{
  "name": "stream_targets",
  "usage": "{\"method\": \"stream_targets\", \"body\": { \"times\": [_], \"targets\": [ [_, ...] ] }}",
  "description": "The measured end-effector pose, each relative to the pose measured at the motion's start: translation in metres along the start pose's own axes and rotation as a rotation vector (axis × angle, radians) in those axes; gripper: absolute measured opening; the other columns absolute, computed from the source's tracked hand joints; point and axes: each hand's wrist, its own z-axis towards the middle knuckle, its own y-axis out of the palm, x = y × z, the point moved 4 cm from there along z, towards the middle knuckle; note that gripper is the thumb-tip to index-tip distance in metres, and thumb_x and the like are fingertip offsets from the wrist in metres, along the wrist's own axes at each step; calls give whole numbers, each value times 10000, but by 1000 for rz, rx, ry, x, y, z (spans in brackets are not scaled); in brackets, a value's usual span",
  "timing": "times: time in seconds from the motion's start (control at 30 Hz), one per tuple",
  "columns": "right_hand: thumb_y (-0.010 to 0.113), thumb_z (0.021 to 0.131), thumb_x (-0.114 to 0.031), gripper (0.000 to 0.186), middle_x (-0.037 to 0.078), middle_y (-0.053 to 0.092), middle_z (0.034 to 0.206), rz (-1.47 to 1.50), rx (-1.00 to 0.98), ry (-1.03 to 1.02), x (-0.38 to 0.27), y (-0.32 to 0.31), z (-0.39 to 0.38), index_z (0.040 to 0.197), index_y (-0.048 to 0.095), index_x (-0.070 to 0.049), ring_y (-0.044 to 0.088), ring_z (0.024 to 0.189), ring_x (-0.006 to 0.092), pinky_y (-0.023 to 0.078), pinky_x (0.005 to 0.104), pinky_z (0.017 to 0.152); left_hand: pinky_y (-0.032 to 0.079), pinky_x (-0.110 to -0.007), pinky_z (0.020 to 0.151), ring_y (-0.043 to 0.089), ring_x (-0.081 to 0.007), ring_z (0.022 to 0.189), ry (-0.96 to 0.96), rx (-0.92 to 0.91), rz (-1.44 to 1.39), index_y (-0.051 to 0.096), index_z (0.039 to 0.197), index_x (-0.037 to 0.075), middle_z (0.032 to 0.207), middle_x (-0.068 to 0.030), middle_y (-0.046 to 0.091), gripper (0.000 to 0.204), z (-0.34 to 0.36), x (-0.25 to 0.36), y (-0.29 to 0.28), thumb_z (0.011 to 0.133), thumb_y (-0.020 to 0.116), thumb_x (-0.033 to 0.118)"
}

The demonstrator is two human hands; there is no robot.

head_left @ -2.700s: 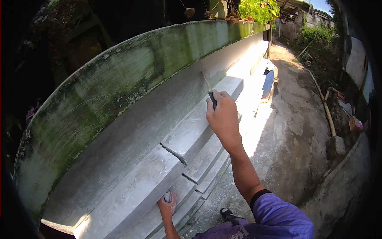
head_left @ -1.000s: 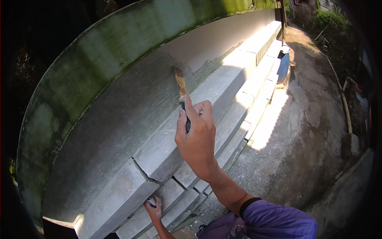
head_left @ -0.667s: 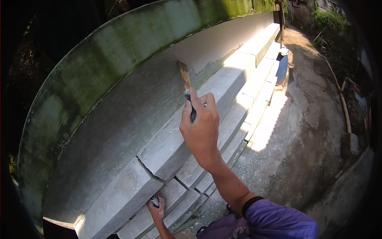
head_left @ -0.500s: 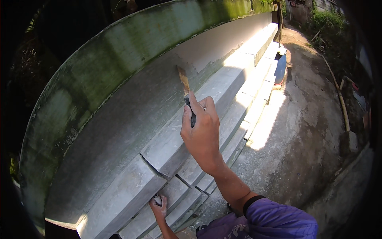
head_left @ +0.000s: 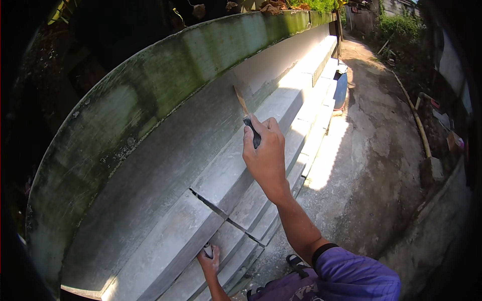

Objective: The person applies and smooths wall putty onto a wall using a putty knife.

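My right hand is raised in front of a grey, stepped concrete wall and grips a paintbrush by its dark handle. Its light bristles point up and touch the wall just above the top ledge. My left hand is low near the bottom edge of the picture, closed around a small dark object pressed against the lower ledge; I cannot make out what it is. A diagonal gap cuts across the ledges between both hands.
The wall's top band is green with moss. A concrete path runs along the right, with a blue barrel by the wall farther on. A long pole and rubble lie at the right edge.
My right hand with the brush has shifted a little along the wall and the view has tilted. My left hand stays low on the lower ledge.
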Motion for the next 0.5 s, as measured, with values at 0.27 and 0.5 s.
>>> {"method": "stream_targets", "body": {
  "times": [0.27,0.5],
  "targets": [
    [673,875,-65,366,158,541,958,13,107,-109,24,-12,-18,1227,640,29,585,774,267,490,374,708,485,-296,646,560,-112,657,100,-94,70,598,858,19,741,-28,605,173,1,-5,13,874,714,147],
    [682,823,78,463,46,583,1010,421,235,340,91,-62,-215,1264,551,26,535,602,33,375,181,492,482,-299,640,564,-123,645,182,-98,85,605,857,28,729,-31,604,176,-3,-3,13,849,735,146]
  ]
}}
